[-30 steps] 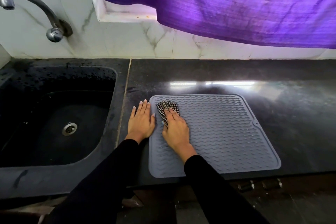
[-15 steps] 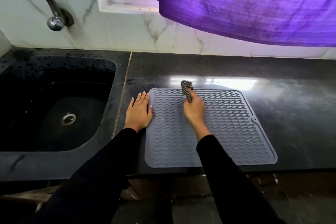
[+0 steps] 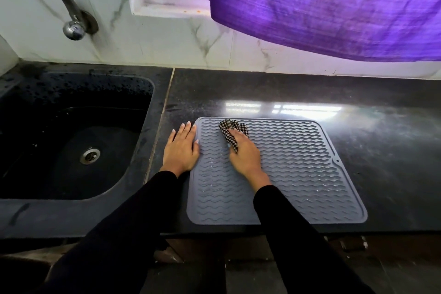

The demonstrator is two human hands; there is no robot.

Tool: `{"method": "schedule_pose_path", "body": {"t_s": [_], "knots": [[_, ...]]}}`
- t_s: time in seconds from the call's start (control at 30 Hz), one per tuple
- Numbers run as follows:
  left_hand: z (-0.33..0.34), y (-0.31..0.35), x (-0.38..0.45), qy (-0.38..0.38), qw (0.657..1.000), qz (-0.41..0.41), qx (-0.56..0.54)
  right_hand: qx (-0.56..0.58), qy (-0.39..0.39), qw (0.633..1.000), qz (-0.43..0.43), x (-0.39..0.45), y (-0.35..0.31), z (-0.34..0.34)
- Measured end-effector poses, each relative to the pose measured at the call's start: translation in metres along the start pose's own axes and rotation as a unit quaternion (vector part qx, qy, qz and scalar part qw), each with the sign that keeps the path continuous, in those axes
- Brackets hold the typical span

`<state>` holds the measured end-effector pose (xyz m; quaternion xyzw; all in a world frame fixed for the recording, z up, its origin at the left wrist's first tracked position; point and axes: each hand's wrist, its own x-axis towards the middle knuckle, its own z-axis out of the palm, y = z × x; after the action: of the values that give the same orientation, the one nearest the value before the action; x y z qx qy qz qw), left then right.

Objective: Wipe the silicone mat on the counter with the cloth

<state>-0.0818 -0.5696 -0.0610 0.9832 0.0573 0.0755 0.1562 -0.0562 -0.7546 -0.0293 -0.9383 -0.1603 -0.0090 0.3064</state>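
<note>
Now the right hand (image 3: pixel 244 154), bunching the checked cloth (image 3: pixel 230 132), has drawn back from the far edge toward the silicone mat's (image 3: pixel 298 174) upper-left area on the counter (image 3: pixel 381 150), the left hand (image 3: pixel 181 150) staying flat beside it, so wiping seemingly continues.

Glossy black counter (image 3: pixel 310 93), grey silicone mat (image 3: pixel 298 174) flat on it, left hand (image 3: pixel 181 150) beside.
</note>
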Motion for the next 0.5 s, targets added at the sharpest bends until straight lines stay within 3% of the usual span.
{"method": "schedule_pose_path", "body": {"t_s": [0.07,0.1,0.17,0.2,0.23,0.33,0.37,0.5], "knots": [[-0.001,-0.001,0.000,0.000,1.000,0.002,-0.002,0.149,-0.002,0.985,0.084,0.008,-0.001,-0.012],[-0.002,-0.001,0.000,-0.002,1.000,0.002,-0.002,0.271,-0.009,0.951,0.150,0.013,0.001,-0.021],[-0.002,-0.001,0.000,-0.004,1.000,0.003,-0.004,0.508,0.009,0.817,0.274,0.022,0.005,-0.044],[-0.002,-0.001,-0.001,-0.003,1.000,0.002,-0.005,0.548,0.046,0.778,0.303,0.025,0.009,-0.051],[-0.002,-0.001,0.000,-0.001,1.000,0.002,-0.006,0.535,0.084,0.783,0.305,0.026,0.010,-0.058],[-0.001,-0.003,0.002,0.000,1.000,0.001,-0.010,0.247,0.140,0.938,0.197,0.021,0.006,-0.061],[-0.001,-0.003,0.002,0.002,1.000,0.001,-0.012,0.165,0.126,0.964,0.165,0.018,0.004,-0.055],[0.001,-0.003,0.002,0.015,1.000,-0.004,-0.021,-0.057,-0.002,0.994,0.091,0.010,0.004,-0.009]]}}
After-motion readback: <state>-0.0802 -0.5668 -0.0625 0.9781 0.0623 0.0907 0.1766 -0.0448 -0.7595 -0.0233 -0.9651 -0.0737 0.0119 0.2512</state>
